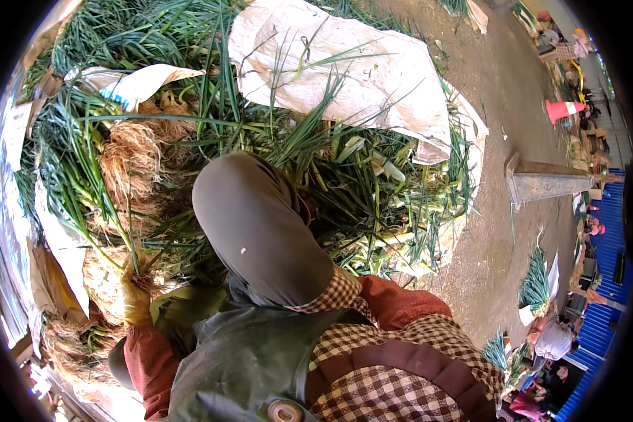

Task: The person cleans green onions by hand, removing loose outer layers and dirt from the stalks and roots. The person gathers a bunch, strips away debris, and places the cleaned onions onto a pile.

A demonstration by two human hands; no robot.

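Observation:
My left hand (135, 299), in a yellowish glove, is closed around the root end of a few green onions (124, 235). Their long green stalks reach up and away from the fist. Close by lie bundled green onions with tan, stringy roots (132, 158), and more root clumps (102, 281) spread beneath the hand. On the right side my red sleeve (404, 301) shows, bent in behind the raised knee, but my right hand is hidden. Loose leaves and trimmings (373, 190) cover the ground past my knee (250, 218).
A dirty white sack (344, 74) lies over the greens ahead. A smaller white sack (144, 83) rests at the far left. To the right are a concrete post base (545, 181), a red and white cone (563, 110), another green onion bundle (534, 285) and people farther off.

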